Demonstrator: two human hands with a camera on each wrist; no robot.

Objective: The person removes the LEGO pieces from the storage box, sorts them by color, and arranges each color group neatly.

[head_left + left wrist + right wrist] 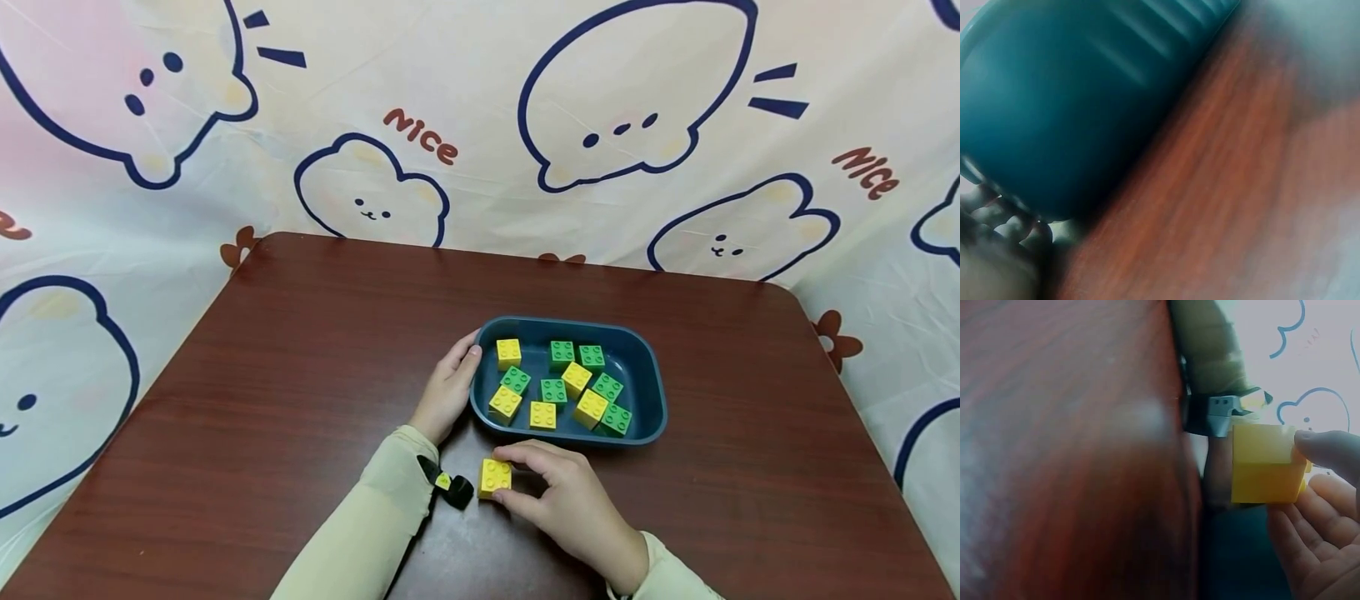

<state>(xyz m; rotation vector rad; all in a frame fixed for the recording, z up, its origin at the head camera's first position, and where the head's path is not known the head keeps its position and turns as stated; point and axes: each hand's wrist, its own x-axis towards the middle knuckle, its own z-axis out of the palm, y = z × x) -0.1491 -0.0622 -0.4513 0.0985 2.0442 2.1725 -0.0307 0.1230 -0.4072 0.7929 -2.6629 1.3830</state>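
Observation:
Between thumb and fingertips my right hand (573,504) pinches a yellow building brick (495,478) with studs on top, just in front of the tray. In the right wrist view, the same brick (1267,464) is seen from its side and underside, off the tabletop. My left hand (444,392) grips the left end of the dark blue plastic tray (651,417), its thumb at the rim. The left wrist view shows its fingertips (1016,228) against the tray's wall (1054,112). Loose in the tray lie several green bricks (562,354) and several yellow bricks (508,353).
The brown wooden table (300,400) reaches back to a pale curtain (480,67) printed with cartoon bears. A black wrist camera (456,492) on the left wrist sits close beside the held brick.

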